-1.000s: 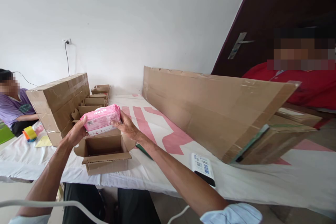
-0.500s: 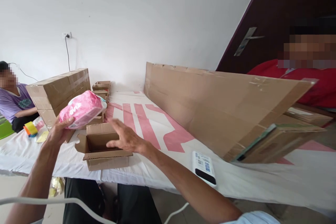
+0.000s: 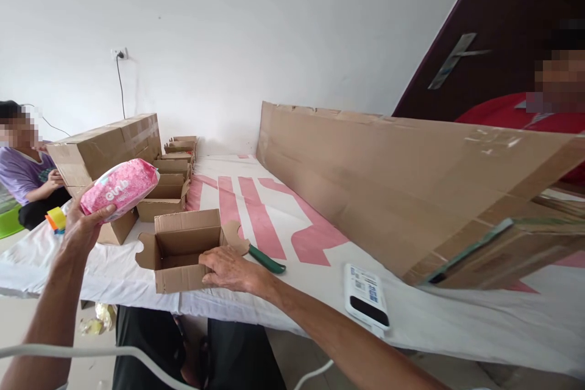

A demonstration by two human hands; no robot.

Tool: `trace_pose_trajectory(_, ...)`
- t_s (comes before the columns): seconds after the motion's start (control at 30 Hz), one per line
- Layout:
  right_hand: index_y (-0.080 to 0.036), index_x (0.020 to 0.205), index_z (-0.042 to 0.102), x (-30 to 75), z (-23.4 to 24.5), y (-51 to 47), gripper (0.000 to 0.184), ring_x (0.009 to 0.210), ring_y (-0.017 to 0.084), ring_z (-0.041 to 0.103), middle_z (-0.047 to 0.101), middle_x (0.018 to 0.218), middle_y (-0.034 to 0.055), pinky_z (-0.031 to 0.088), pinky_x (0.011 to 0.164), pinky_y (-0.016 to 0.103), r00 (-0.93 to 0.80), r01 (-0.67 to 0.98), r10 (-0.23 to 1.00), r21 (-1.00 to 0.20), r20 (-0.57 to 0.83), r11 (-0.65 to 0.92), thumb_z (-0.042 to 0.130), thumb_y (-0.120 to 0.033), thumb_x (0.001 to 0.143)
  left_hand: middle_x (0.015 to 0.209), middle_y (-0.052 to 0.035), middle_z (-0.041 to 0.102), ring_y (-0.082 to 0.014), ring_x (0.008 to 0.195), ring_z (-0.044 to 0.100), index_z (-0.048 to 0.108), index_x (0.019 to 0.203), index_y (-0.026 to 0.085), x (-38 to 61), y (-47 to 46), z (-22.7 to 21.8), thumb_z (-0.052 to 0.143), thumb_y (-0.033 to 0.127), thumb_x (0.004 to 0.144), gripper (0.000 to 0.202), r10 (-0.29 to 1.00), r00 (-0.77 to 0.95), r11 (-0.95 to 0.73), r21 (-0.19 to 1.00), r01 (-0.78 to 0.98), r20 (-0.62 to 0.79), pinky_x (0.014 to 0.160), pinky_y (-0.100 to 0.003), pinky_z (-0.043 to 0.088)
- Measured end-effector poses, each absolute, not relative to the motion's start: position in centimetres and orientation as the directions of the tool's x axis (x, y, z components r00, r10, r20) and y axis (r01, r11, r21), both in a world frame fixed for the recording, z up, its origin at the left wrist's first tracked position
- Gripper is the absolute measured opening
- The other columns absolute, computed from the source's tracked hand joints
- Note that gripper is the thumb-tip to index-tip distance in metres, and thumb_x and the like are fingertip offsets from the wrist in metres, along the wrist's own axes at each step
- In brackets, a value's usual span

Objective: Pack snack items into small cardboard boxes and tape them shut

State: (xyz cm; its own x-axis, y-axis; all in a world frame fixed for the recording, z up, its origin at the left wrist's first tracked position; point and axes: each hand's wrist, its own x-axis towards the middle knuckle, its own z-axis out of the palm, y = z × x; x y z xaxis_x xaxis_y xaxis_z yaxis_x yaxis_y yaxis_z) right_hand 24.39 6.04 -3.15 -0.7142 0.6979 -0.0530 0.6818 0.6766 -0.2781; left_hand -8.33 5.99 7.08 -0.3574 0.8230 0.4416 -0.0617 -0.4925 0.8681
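My left hand (image 3: 86,219) grips a pink, plastic-wrapped soft pack (image 3: 121,189) with white lettering, raised above the table's left side. My right hand (image 3: 233,269) is closed over the right front corner of a small open cardboard box (image 3: 180,280), its fingertips at the rim. The flaps of this box stand out to the sides, and what shows of its inside is bare cardboard. Just beyond my right hand lies a green curved handle (image 3: 267,260); its other end is hidden.
More open cardboard boxes (image 3: 162,195) stand in a row behind, beside stacked large cartons (image 3: 109,140). A long cardboard panel (image 3: 388,189) borders the right. A white device (image 3: 365,297) lies near the front edge. One person (image 3: 22,173) sits left, another (image 3: 498,106) right.
My right hand has come down from above the small box onto its right front corner. The pink pack has moved left and turned its lettering towards me. The green handle has come into sight.
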Motion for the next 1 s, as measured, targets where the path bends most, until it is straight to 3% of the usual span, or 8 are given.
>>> trace_pose_trajectory(0.33, -0.021, 0.087, 0.064, 28.6, -0.7, 8.6, 0.013, 0.084, 0.019, 0.063, 0.071, 0.091, 0.0033, 0.032, 0.072, 0.03, -0.552, 0.741, 0.823, -0.375, 0.132, 0.557, 0.073, -0.025, 0.096, 0.111, -0.0073, 0.081, -0.0345, 0.113, 0.076, 0.079, 0.118, 0.02, -9.0, 6.4, 4.5, 0.105, 0.022, 0.04, 0.083, 0.845, -0.378, -0.415, 0.91, -0.017, 0.379, 0.1, -0.044, 0.065)
trace_pose_trajectory(0.53, -0.023, 0.092, 0.065, 32.3, -0.9, 12.0, 0.007, 0.088, 0.02, 0.063, 0.072, 0.094, 0.0041, 0.036, 0.075, 0.029, -0.432, 0.801, 0.875, -0.353, 0.219, 0.484, 0.062, -0.024, 0.098, 0.11, -0.0066, 0.08, -0.029, 0.104, 0.076, 0.079, 0.124, 0.018, -9.5, 6.7, 2.0, 0.107, 0.026, 0.034, 0.095, 0.859, -0.392, -0.343, 0.939, 0.037, 0.329, 0.092, -0.037, 0.066)
trace_pose_trajectory(0.7, -0.022, 0.092, 0.065, 33.9, -1.8, 15.5, 0.008, 0.087, 0.021, 0.067, 0.076, 0.093, 0.0057, 0.037, 0.073, 0.03, -0.33, 0.855, 0.928, -0.361, 0.173, 0.372, 0.062, -0.023, 0.099, 0.111, -0.0085, 0.08, -0.0284, 0.098, 0.076, 0.079, 0.124, 0.017, -9.7, 6.8, -0.7, 0.108, 0.028, 0.035, 0.094, 0.897, -0.348, -0.271, 0.961, 0.052, 0.272, 0.082, -0.034, 0.065)
trace_pose_trajectory(1.0, -0.022, 0.094, 0.068, 34.6, -4.0, 19.8, 0.004, 0.093, 0.025, 0.069, 0.08, 0.1, 0.0085, 0.042, 0.076, 0.031, -0.321, 0.876, 0.932, -0.32, 0.169, 0.359, 0.066, -0.021, 0.097, 0.116, -0.0111, 0.078, -0.0332, 0.106, 0.074, 0.078, 0.127, 0.017, -10.3, 8.9, -5.5, 0.108, 0.04, 0.037, 0.098, 0.941, -0.264, -0.137, 0.953, 0.271, 0.21, 0.093, -0.041, 0.062)
